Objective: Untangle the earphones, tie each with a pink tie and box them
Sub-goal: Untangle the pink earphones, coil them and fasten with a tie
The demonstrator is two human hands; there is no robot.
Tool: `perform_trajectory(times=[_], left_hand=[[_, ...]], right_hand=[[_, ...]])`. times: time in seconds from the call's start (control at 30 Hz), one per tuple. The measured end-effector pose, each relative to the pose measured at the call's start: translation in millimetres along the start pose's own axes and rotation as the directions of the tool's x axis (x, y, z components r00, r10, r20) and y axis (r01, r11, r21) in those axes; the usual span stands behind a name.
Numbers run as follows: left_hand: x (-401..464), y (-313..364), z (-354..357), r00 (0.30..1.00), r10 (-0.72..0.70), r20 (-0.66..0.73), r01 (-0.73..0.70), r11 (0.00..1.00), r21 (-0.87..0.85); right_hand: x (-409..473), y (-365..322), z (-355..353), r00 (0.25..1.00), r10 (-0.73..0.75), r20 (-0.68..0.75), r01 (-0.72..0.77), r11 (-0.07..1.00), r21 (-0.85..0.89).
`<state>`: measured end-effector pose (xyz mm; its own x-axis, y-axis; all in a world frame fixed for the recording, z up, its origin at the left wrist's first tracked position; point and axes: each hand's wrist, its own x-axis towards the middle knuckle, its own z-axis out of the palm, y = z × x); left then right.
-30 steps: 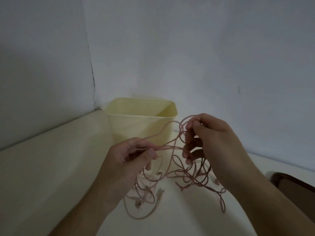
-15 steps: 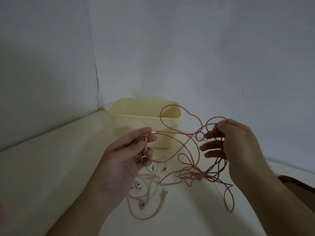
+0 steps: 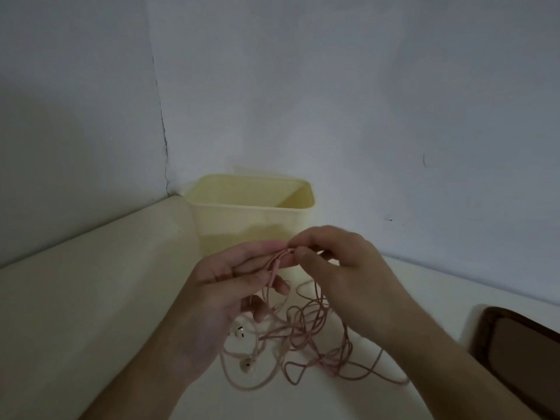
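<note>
Dim light blurs the pink earphone cords [image 3: 306, 338]; separate sets cannot be told apart. My left hand [image 3: 233, 286], palm up, and my right hand [image 3: 342, 268], knuckles up, meet fingertip to fingertip, both pinching one strand before the yellow box [image 3: 248, 219]. The tangle trails onto the table [image 3: 91, 298].
</note>
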<state>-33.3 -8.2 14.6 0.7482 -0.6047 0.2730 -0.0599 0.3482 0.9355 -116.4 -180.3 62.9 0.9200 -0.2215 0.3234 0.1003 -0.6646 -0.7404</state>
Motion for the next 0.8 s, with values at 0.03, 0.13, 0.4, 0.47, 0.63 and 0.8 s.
perform_trajectory(times=[0.03, 0.13, 0.4, 0.47, 0.63, 0.8], left_hand=[[0.1, -0.8, 0.4, 1.000, 0.002, -0.022, -0.002, 1.000, 0.017], [1.1, -3.2, 0.4, 0.995, 0.014, -0.094, -0.007, 0.997, 0.072], [1.4, -5.6, 3.3, 0.986, 0.042, -0.161, -0.026, 0.995, 0.098], [0.6, -5.1, 3.6, 0.986, 0.060, -0.153, -0.045, 0.994, 0.098], [2.1, -6.7, 0.0, 0.984, 0.058, -0.167, -0.046, 0.996, 0.072], [3.9, -9.6, -2.5, 0.993, 0.019, -0.119, -0.015, 0.999, 0.032]], right_hand=[[0.3, 0.2, -0.9, 0.999, 0.023, 0.035, -0.023, 1.000, -0.012], [1.0, 1.5, -6.1, 0.995, 0.075, 0.059, -0.078, 0.996, 0.041], [1.0, 0.2, -13.9, 0.993, 0.100, 0.061, -0.109, 0.980, 0.168], [-0.1, 1.3, -12.1, 0.988, 0.101, 0.114, -0.110, 0.991, 0.080], [1.8, 5.3, -14.8, 0.989, 0.127, 0.082, -0.137, 0.982, 0.133], [2.3, 6.4, -19.3, 0.991, 0.134, 0.006, -0.125, 0.910, 0.396]])
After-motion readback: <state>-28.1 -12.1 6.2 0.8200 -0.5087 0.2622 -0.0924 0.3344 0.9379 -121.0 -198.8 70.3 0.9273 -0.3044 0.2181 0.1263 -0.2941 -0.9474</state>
